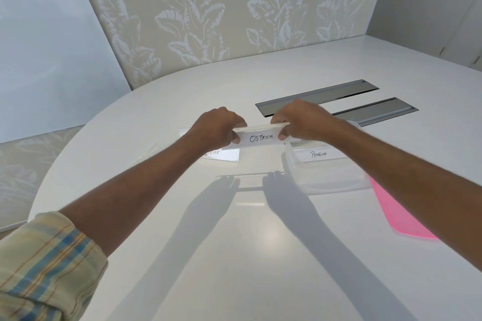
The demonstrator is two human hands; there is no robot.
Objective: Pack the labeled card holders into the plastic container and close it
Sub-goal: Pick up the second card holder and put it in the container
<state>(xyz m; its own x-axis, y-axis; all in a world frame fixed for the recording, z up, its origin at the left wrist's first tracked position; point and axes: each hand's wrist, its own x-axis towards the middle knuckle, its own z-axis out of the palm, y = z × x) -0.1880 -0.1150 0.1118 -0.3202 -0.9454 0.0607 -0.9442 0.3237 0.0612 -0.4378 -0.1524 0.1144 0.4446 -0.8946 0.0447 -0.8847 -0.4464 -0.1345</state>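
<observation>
On the white desk (260,242) the clear plastic container (326,172) already holds the Penguin holder (319,155). The pink lid (399,211) lies beside it. Both hands, left hand (216,126) and right hand (300,118), clamp the Ostrich holder's (260,138) ends above the desk; the Bear holder (224,155) awaits.

Bright overhead light, sharp arm shadows and glare on the table (260,255), edges warped
</observation>
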